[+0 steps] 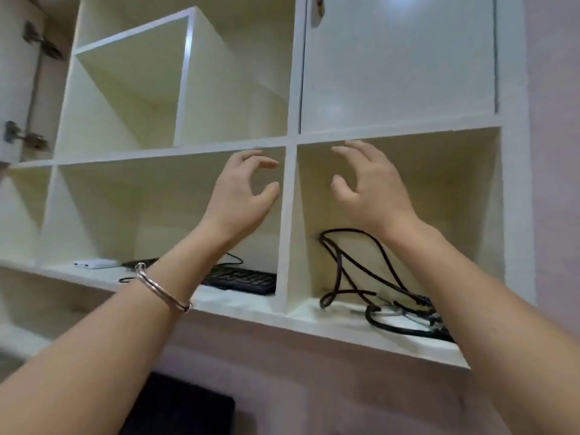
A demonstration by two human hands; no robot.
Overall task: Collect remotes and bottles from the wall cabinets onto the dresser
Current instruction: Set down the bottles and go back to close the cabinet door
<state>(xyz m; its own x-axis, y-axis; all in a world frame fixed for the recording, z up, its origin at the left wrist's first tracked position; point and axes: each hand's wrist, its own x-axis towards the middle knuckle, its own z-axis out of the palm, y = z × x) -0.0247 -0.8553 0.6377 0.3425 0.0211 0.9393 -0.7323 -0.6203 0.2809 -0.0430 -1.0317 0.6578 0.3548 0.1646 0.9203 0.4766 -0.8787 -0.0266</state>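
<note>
Hands raised in front of white wall cabinets (292, 189), head view angled upward. Left hand (241, 196) at about 11 o'clock from frame centre, fingers curled loosely, thumb apart, nothing held. Right hand (367, 189) at about 1 o'clock, fingers spread and slightly bent, nothing held. The two hands flank the vertical divider (287, 233) between the two lower compartments; neither visibly touches it.

Left wrist carries a metal bangle (163, 290).

Lower left compartment: black keyboard (241, 279) lies flat at about 6 o'clock below the left hand, partly hidden by the left forearm. A thin black cable (233, 260) runs just behind it. White flat device (95, 264) at 9 o'clock of the keyboard, well apart from it; too small to tell whether it is a remote. A dark flat item just beside it, identity unclear.

Lower right compartment: tangle of black cords (370, 277) on the shelf floor, one loop rising upward, part hidden by the right forearm.

Upper left compartment open, holding only an inner shelf partition (185, 80). Upper right closed by a door (398, 61) with handle (319, 6) at 12 o'clock. Open door with hinges (34, 139) at far 9 o'clock.

No bottle discernible; dresser not in view. Dark object (175, 406) at 6 o'clock below the cabinets.
</note>
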